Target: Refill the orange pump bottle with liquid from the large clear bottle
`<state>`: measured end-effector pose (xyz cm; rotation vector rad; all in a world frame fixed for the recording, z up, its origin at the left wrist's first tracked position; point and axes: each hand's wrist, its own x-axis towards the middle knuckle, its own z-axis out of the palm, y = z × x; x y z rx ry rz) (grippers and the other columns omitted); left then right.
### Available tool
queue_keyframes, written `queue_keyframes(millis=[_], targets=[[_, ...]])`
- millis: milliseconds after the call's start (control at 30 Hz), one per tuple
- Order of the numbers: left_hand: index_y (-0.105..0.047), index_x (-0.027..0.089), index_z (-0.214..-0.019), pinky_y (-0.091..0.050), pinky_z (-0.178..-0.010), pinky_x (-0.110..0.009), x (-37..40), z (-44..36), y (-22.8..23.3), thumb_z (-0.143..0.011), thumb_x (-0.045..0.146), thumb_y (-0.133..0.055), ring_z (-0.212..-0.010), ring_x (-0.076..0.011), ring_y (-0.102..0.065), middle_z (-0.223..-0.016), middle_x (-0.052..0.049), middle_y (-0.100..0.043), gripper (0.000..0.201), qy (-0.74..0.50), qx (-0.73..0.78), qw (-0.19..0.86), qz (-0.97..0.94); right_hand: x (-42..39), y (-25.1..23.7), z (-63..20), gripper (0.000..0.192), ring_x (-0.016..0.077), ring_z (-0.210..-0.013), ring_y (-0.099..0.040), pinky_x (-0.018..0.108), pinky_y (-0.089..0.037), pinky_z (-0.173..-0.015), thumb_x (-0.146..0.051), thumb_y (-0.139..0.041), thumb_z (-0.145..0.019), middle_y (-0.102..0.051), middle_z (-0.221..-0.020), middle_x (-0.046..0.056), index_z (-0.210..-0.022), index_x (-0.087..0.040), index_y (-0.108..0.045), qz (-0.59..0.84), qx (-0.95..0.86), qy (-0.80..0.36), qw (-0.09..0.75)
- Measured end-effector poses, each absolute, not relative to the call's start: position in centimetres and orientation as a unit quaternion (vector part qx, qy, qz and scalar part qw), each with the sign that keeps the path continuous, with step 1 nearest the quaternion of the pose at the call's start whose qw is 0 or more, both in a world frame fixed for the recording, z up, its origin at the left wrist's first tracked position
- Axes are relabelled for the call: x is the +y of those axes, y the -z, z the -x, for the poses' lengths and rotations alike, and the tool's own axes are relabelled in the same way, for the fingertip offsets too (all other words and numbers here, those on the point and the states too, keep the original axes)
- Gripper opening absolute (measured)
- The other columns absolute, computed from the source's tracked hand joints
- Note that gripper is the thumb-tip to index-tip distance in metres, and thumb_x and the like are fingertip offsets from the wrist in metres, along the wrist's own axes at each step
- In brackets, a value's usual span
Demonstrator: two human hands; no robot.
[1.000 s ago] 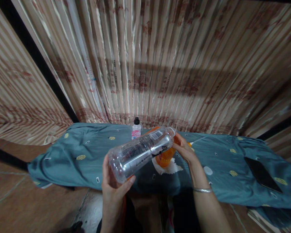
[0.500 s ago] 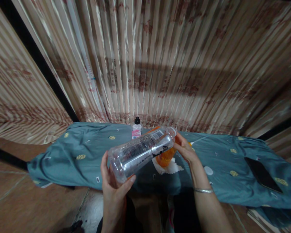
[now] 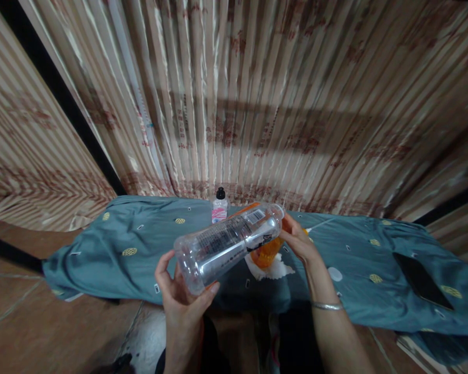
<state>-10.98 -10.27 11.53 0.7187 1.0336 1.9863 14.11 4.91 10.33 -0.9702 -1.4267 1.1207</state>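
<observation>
Clear bottle (image 3: 225, 245) slants between two grips: the right grip (image 3: 297, 242) is wrapped around its neck; the left grip (image 3: 182, 302) cups its base, how firmly cannot be told. Seemingly empty, it should handle light, slick and easily dented, best held at those stiffer ends.

This is looking like a home, though the view is not showing which room: a striped, red-printed curtain (image 3: 242, 78) is hanging in pleats, black poles (image 3: 62, 98) are slanting before it, a creased teal patterned cloth (image 3: 152, 234) is spreading below, a black tablet-like slab (image 3: 423, 280) is lying there, and brown floor tiles (image 3: 15, 322) are showing around.
</observation>
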Motion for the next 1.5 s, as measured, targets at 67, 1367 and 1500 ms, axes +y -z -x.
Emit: queue_keyframes(millis=[67, 1367, 1500], targets=[[-0.053, 0.033, -0.127, -0.063, -0.084, -0.029, -10.2, 11.0, -11.4, -0.054, 0.016, -0.099, -0.103, -0.0228, -0.077, -0.116, -0.001, -0.073, 0.088, -0.781, 0.406, 0.38, -0.285, 4.9, -10.4, -14.1, 0.064, 0.0346, -0.142, -0.058, 0.051, -0.037, -0.127, -0.047, -0.092, -0.069, -0.073, -0.141, 0.004, -0.128, -0.03, -0.073, 0.404, -0.594, -0.467, 0.515], [-0.074, 0.027, -0.109, -0.064, -0.085, -0.036, -11.1, 10.4, -12.3, -0.061, 0.034, -0.098, -0.101, -0.0233, -0.072, -0.11, -0.005, -0.075, 0.054, -0.776, 0.399, 0.412, -0.261, 4.8, -10.5, -14.1, 0.067, 0.0335, -0.143, -0.057, 0.048, -0.036, -0.127, -0.045, -0.093, -0.069, -0.072, -0.142, 0.002, -0.131, -0.031, -0.072, 0.398, -0.597, -0.471, 0.513], [-0.074, 0.028, -0.11, -0.062, -0.087, -0.035, -11.4, 9.9, -13.0, -0.065, 0.037, -0.094, -0.103, -0.0241, -0.071, -0.111, -0.005, -0.075, 0.051, -0.783, 0.392, 0.416, -0.246, 4.9, -10.5, -14.2, 0.068, 0.0324, -0.144, -0.056, 0.047, -0.034, -0.128, -0.043, -0.092, -0.07, -0.071, -0.144, 0.001, -0.134, -0.032, -0.071, 0.395, -0.601, -0.471, 0.51]])
